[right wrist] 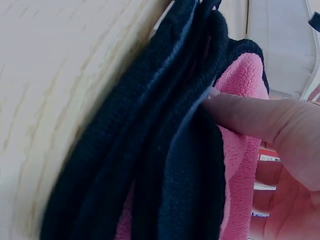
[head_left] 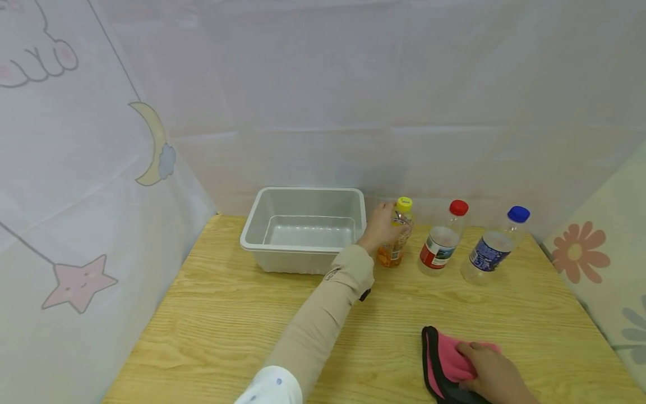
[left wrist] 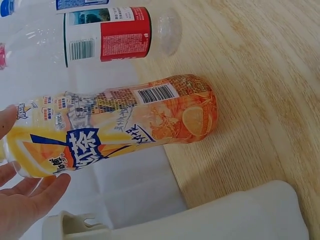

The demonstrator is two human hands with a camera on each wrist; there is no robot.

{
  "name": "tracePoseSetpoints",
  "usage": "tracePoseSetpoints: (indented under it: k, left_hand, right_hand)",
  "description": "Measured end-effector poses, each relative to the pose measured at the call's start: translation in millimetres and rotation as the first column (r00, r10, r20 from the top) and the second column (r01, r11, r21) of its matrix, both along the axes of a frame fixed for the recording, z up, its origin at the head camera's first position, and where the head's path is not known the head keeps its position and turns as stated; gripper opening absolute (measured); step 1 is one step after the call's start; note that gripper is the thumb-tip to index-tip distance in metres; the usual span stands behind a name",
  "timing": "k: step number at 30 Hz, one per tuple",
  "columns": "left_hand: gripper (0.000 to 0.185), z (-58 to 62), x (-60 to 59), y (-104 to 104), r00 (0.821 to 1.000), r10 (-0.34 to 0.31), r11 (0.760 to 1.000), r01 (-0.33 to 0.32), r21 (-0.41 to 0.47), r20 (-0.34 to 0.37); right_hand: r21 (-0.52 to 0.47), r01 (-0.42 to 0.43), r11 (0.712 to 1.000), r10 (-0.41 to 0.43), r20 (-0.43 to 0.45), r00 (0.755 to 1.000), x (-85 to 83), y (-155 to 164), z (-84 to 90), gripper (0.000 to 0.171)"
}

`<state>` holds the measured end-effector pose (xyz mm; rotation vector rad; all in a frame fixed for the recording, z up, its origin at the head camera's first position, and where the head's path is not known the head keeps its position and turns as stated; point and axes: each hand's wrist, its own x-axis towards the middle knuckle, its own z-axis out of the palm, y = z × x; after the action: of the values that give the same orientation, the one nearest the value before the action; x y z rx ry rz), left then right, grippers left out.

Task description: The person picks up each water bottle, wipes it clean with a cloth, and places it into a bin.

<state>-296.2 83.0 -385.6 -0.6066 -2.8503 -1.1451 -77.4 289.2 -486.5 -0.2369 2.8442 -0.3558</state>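
A person's left hand reached across a wooden table to a yellow-capped tea bottle. The fingers lay spread beside the bottle's upper part, not closed round it. The bottle stood upright just right of a white tub, with a red-capped bottle and a blue-capped bottle further right. Near the front edge, the right hand gripped a folded pink and black cloth lying on the table.
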Motion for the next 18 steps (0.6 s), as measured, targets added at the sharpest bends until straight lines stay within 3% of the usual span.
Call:
tracePoseSetpoints:
  k: [11,18]
  left_hand:
    - [0.062,-3.8,7.4,-8,1.0,0.011,0.996,-0.013,0.089,0.021]
    - [0.063,-3.1,13.6,-12,1.0,0.011,0.995,-0.014,0.095,0.028]
  right_hand:
    - [-0.079,0.027,0.997,-0.031,-0.046,0.998,2.9,8,0.8,0.049]
    - [-0.143,0.041,0.989,-0.056,-0.1,0.993,2.1,14,5.2,0.044]
